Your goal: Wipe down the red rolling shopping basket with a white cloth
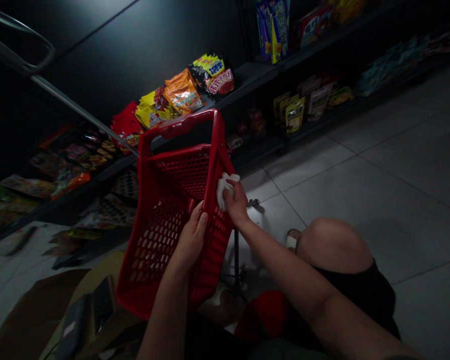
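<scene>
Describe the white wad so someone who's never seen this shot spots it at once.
Find the big red basket mid-picture. At the outside of its picture-right side, below the handle, the right hand holds a small crumpled white wad, cloth or tissue. Its pale, bunched folds set it apart from the rigid red plastic beside it.

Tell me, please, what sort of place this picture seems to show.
Most likely a shop, perhaps a convenience store: bright snack packets lie in rows along a dark shelf, pouches stand lower down, and there is a red shopping basket.
</scene>
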A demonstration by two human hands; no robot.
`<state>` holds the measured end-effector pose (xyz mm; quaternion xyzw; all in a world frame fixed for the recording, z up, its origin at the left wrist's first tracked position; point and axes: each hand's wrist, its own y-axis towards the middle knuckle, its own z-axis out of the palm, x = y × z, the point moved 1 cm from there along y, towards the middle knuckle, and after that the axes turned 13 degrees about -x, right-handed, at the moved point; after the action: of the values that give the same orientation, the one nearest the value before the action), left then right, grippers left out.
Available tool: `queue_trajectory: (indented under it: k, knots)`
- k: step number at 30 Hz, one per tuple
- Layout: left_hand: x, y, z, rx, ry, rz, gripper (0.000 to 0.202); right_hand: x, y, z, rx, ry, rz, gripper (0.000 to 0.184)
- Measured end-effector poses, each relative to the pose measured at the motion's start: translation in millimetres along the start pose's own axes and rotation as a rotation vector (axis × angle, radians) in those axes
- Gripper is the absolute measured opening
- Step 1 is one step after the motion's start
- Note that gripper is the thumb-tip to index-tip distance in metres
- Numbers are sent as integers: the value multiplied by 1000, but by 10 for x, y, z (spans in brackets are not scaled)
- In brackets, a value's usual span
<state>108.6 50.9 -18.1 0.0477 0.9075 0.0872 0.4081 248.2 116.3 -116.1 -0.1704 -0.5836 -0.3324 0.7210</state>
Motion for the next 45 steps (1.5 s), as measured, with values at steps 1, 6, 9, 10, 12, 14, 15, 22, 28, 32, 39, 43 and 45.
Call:
queue_trajectory:
  k: [1, 6, 9, 10, 12, 14, 15, 22, 28, 32, 39, 43, 45]
  knots:
    - [10, 9, 8, 3, -9, 1, 52, 113, -129, 1, 41, -12, -46, 33]
    - [66, 34, 11, 35, -47, 11, 53, 443, -544, -38, 186, -9, -110, 29]
    - [103, -7, -24, 39, -25, 15, 55, 455, -173, 50, 103, 4, -193, 29]
    - [110, -26, -37, 45, -23, 14, 55, 433, 22, 89, 47, 8, -233, 30]
    - [111, -63, -62, 61, -41, 12, 55, 337, 401, 142, -22, 5, -330, 31]
    - [97, -80, -80, 82, -67, 12, 55, 168, 658, 125, -1, -20, -412, 30]
    - [87, -77, -87, 93, -76, 11, 55, 66, 724, 87, 28, -43, -429, 29]
    - [92, 101, -147, 127, -80, 70, 56, 55, 691, -22, 26, -149, -291, 34]
    - [172, 274, -246, 146, -54, 135, 58, 563, 774, 181, 152, -92, -565, 33]
    - [209, 364, -296, 169, -30, 120, 59, 333, 679, 6, 242, -148, -528, 28]
    - [198, 427, -294, 214, 32, 107, 59, 738, 863, -69, 206, -239, -624, 32]
    - [145, 407, -261, 218, 10, 105, 59, 875, 948, -128, 207, -322, -716, 27]
    - [122, 397, -244, 222, -5, 107, 59, 878, 947, -188, 209, -372, -774, 27]
